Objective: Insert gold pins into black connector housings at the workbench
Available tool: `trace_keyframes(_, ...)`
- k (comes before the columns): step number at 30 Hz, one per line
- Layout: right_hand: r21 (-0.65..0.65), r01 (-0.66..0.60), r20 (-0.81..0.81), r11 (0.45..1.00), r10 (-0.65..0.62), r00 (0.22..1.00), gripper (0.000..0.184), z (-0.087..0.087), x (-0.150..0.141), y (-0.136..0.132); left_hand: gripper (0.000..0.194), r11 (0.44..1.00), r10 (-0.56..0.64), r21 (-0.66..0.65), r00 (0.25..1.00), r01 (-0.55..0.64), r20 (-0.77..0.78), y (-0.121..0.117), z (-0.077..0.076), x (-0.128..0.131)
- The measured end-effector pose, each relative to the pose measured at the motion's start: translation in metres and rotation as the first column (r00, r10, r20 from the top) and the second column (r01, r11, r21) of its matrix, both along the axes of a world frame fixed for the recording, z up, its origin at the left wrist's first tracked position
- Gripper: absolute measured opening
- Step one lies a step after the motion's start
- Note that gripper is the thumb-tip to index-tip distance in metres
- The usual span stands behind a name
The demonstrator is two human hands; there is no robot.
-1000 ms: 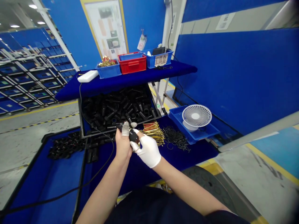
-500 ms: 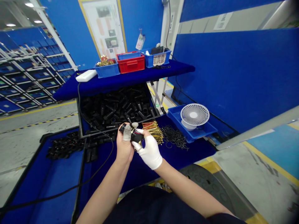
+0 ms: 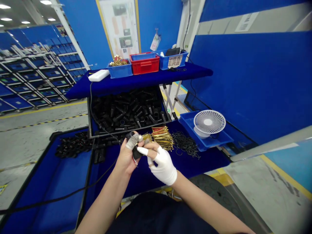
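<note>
My left hand [image 3: 127, 156], bare but for greyish covers on some fingers, is closed around a black cylindrical part [image 3: 137, 153]. A darker ribbed end [image 3: 130, 135] shows above its thumb. A thin pale strand hangs from the lower end of the part. My right hand [image 3: 162, 165], in a white glove with some fingertips bare, pinches at the part's right side; the exact contact is partly hidden by the fingers. Just beyond the hands lie bundles of gold-coloured strips [image 3: 162, 138], with a heap of thin black rings [image 3: 186, 144] to their right.
A large bin of black cylindrical parts [image 3: 129, 110] stands behind the hands. At left, a blue tray [image 3: 56, 182] holds more black pieces, and a cable [image 3: 102, 177] crosses it. A white fan [image 3: 209, 122] sits in a blue tray at right. Small bins [image 3: 146, 66] line the upper shelf.
The black part has turned from lying sideways to pointing more downward in my left hand. My right hand has shifted its grip, fingers more spread. The whole view has swung slightly left.
</note>
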State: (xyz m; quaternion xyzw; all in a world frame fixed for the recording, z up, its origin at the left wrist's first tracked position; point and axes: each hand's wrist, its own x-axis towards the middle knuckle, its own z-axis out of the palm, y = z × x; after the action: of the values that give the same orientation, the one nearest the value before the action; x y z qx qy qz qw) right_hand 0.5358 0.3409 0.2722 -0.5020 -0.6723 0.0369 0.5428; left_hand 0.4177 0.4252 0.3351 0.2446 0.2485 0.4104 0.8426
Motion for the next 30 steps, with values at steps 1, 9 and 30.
trace_keyframes(1,-0.003,-0.017,-0.038,1.0,0.017,0.999,0.055,-0.005,0.0,-0.002,0.03,0.999,0.037,0.013,0.999,-0.037,0.013,0.001,0.0,-0.005)
trace_keyframes(9,-0.31,0.118,-0.257,0.943,-0.203,0.945,0.023,-0.108,0.033,0.005,0.027,0.998,0.07,-0.016,0.989,-0.068,0.13,-0.005,-0.005,-0.017)
trace_keyframes(30,-0.287,0.009,-0.419,0.958,-0.135,0.898,0.031,0.01,-0.031,0.003,0.04,0.944,0.212,0.27,0.976,-0.19,-0.056,-0.03,-0.012,-0.005)
